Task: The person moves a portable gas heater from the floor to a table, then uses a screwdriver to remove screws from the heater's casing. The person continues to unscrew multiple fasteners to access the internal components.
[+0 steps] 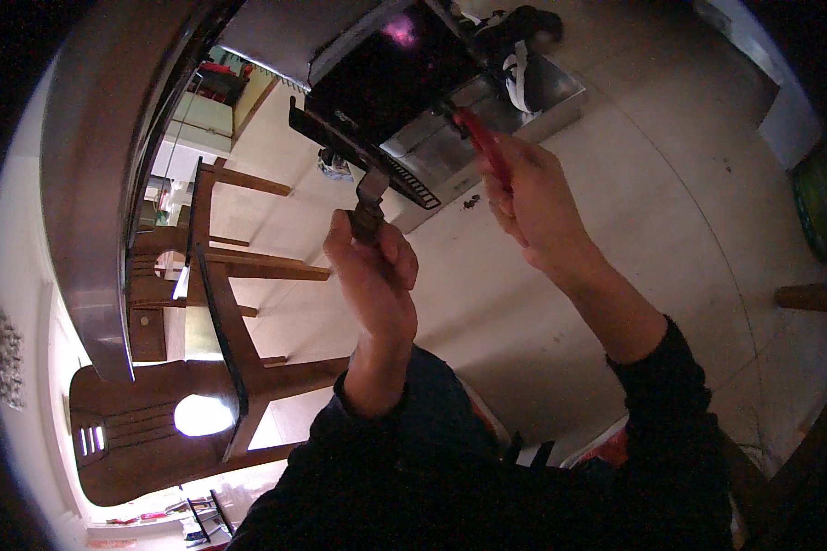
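My left hand point(377, 275) is closed around a small dark piece with a curved, flat metal part point(371, 187) sticking up from the fingers. My right hand point(538, 197) grips a red-handled tool point(487, 151), which looks like pliers; its dark head points up and left, and the jaws are too dim to make out. Beyond both hands stands a glossy black panel point(386, 78). A black slotted strip point(409, 179) runs along its near side, just past the metal piece. Whether the metal piece touches that strip I cannot tell.
A silvery metal box or tray point(560, 92) lies behind my right hand, with black-and-white shoes point(519, 78) at its far end. Brown wooden chairs point(147, 427) stand to the left, beside a large dark panel edge point(92, 202). Pale floor point(652, 211) stretches away on the right.
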`<state>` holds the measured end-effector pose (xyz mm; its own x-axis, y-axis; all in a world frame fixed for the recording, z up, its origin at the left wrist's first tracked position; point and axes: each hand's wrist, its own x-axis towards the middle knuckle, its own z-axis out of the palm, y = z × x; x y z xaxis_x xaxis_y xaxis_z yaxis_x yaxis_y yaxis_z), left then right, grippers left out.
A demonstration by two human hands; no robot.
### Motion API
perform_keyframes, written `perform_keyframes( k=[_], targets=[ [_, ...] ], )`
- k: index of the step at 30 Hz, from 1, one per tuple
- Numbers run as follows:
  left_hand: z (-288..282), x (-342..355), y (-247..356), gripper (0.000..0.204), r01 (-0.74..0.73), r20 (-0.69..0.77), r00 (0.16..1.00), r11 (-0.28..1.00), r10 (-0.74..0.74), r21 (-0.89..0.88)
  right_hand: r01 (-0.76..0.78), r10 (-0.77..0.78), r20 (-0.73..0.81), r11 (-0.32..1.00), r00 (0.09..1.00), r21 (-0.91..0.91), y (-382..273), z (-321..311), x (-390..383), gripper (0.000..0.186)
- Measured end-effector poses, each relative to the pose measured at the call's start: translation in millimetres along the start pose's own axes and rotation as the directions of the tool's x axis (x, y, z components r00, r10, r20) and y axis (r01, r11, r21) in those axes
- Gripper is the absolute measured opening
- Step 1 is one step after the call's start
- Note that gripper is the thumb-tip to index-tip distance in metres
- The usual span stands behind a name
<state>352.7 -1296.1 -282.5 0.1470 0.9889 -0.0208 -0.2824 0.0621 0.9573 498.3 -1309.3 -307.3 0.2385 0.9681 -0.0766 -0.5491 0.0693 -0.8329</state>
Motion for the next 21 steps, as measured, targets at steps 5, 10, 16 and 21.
perform_keyframes(
  k=[5, 10, 16, 21],
  targets=[
    [-0.8, -1.3, -2.7, 0.038, 0.006, 0.019, 1.0, 0.999, -0.005, -0.038, 0.224, -0.237, -0.085, 0.966, 0.968, -0.132, 6.8, -3.1, -3.3, 0.02],
    [0.4, -1.7, -1.3, 0.038, 0.027, 0.033, 0.999, 0.999, -0.025, -0.046, 0.008, -0.015, -0.105, 0.998, 0.994, -0.065, 2.3, -1.8, 5.2, 0.018],
    [2.5, -1.8, 0.1, 0.04, 0.014, -0.001, 1.0, 1.0, -0.014, -0.019, -0.102, 0.104, -0.024, 0.993, 0.994, 0.058, -11.0, -6.7, 2.9, 0.02],
    [3.4, -2.4, -0.4, 0.041, 0.019, -0.004, 1.0, 0.999, -0.019, -0.036, 0.059, -0.064, -0.03, 0.987, 0.998, -0.147, -14.6, -10.3, -8.5, 0.022]
  ],
)
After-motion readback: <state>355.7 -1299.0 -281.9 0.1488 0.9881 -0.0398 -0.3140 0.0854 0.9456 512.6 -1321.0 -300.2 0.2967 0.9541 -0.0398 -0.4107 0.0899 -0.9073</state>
